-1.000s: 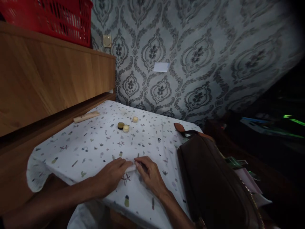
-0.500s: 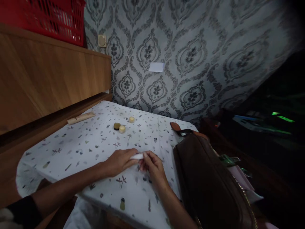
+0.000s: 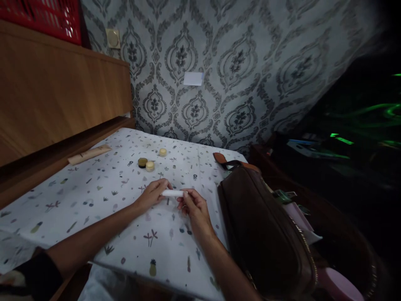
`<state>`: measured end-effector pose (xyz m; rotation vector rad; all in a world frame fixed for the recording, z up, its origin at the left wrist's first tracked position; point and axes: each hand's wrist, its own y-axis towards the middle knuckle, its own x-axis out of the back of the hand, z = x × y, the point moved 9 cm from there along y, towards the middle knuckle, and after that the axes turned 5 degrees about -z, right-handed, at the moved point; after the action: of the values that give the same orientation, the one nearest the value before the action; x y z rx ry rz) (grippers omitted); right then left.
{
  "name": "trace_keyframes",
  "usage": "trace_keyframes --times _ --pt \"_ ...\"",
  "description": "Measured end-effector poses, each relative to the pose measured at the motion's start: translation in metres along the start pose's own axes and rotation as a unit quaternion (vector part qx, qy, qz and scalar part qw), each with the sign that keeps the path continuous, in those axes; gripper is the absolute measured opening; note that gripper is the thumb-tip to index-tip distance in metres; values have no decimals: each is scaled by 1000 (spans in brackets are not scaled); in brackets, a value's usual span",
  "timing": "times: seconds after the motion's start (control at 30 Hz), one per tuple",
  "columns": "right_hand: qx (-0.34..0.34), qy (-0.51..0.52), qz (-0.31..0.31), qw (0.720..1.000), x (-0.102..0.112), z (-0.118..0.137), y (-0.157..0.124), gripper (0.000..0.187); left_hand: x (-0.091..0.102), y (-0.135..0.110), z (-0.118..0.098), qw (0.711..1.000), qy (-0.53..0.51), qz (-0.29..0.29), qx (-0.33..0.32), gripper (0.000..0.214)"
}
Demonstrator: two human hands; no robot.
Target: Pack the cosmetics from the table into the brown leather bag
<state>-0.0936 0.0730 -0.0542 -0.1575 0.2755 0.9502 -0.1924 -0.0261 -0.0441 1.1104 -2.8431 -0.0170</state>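
A slim white tube point(image 3: 173, 193) is held level above the patterned tablecloth, one end in each hand. My left hand point(image 3: 153, 194) closes round its left end, thumb on top. My right hand point(image 3: 194, 207) pinches the right end between thumb and fingers, the other fingers curled. What kind of tube it is I cannot make out. Beyond my hands stand two small round pale-yellow pots, one point(image 3: 150, 166) touching a dark olive pot point(image 3: 142, 162), the other pale pot point(image 3: 163, 152) apart, farther back.
A brown leather bag point(image 3: 260, 234) with a strap lies along the right side of the table. A beige rolled piece point(image 3: 89, 154) lies at the left edge by the wooden cabinet point(image 3: 62, 88). A red basket point(image 3: 46, 19) sits on the cabinet. Patterned wallpaper is behind.
The view has shifted to the right. My hands have moved apart along the white tube, so more of it shows between them. The pots and bag stay in place on the table.
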Motion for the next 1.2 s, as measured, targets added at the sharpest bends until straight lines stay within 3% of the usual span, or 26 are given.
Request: trace_keyframes --times 0.37,0.63,0.9,1.2 --pt "-12 56 -48 997 11 -1 3 43 -2 -5 -11 996 -48 19 -79 37" --pt "8 47 -42 998 8 2 1 45 -1 -2 -10 997 -20 6 -70 42" --pt "7 13 -45 999 10 1 1 47 -4 -5 -13 995 -69 23 -68 40" --pt "-5 46 -57 997 12 -1 3 47 1 -5 -16 996 12 -10 -90 39"
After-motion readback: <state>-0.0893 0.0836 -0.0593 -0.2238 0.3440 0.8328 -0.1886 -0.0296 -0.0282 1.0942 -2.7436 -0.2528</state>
